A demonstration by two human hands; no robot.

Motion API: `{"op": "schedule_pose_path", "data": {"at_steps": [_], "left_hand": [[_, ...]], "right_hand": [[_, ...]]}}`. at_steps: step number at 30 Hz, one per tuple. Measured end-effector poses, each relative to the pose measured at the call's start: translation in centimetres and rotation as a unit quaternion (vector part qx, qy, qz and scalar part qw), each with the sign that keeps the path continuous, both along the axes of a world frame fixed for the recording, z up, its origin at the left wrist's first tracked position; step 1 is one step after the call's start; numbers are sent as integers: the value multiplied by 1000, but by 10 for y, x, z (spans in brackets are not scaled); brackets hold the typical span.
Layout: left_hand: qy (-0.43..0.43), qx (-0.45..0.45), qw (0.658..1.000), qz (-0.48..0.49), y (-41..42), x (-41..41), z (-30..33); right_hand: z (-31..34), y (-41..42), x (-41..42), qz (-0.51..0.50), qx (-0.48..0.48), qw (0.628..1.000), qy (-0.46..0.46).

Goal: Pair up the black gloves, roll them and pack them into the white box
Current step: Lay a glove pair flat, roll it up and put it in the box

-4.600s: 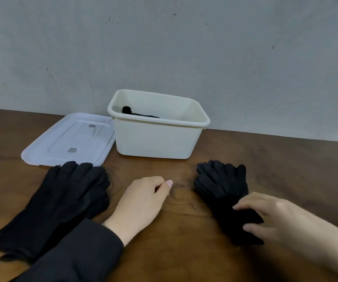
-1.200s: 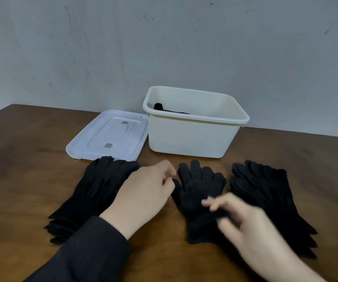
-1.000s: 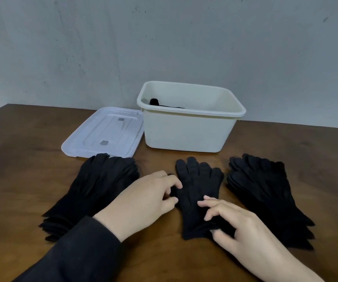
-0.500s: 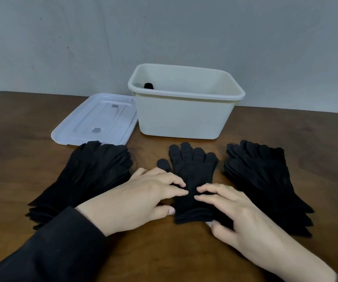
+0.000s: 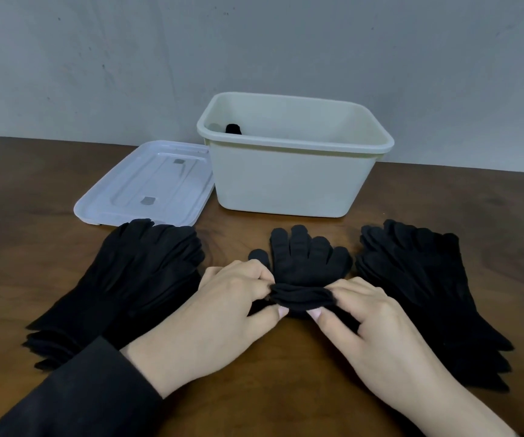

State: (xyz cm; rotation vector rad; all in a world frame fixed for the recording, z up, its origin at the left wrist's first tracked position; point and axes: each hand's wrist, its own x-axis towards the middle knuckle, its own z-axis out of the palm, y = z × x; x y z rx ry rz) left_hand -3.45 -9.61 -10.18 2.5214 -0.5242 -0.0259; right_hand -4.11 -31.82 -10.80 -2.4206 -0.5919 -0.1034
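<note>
Both hands pinch the rolled cuff end of the gloves (image 5: 309,263) at table centre — left hand (image 5: 222,305) on the roll's left end, right hand (image 5: 369,313) on its right, thumbs beneath. The glove fingers point to 12 o'clock, toward the box (image 5: 289,181). One pile (image 5: 134,279) lies at 9 o'clock, another (image 5: 424,288) at 3. The lid (image 5: 147,184) rests at 11 o'clock, touching the box.

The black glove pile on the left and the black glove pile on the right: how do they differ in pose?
The left black fabric glove pile leans with fingertips pointing up-right, towards the clear plastic lid, and nearly touches it; the right black fabric glove pile points up-left, with bare table before the white plastic box. Both lie flat, untouched, on the brown wooden table.
</note>
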Motion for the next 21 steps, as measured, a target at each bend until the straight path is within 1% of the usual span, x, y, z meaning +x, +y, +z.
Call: {"op": "schedule_pose_path", "data": {"at_steps": [4, 6, 8, 11, 13, 15, 17, 19, 21], "left_hand": [[-1, 14, 998, 61, -5, 2, 1], [-4, 15, 996, 83, -8, 3, 0], [-14, 26, 994, 105, -10, 6, -2], [-19, 58, 990, 126, -13, 9, -4], [-28, 64, 989, 130, -13, 10, -5], [-48, 45, 989, 129, -12, 11, -5], [-81, 25, 990, 112, -9, 10, -5], [-113, 38, 990, 74, -9, 10, -3], [-159, 82, 984, 22, -12, 11, -3]], "right_hand": [[0, 2, 7, -68, 65, 995, 26], [2, 5, 9, -91, 78, 992, 41], [0, 8, 12, -111, 62, 992, 16], [-4, 12, 15, -130, 11, 991, -40], [-5, 12, 16, -138, -11, 989, -53], [-4, 12, 16, -132, -24, 988, -72], [-3, 12, 16, -106, -57, 984, -129], [-6, 13, 15, -81, -98, 976, -178], [-11, 14, 17, -55, -122, 968, -212]]}}
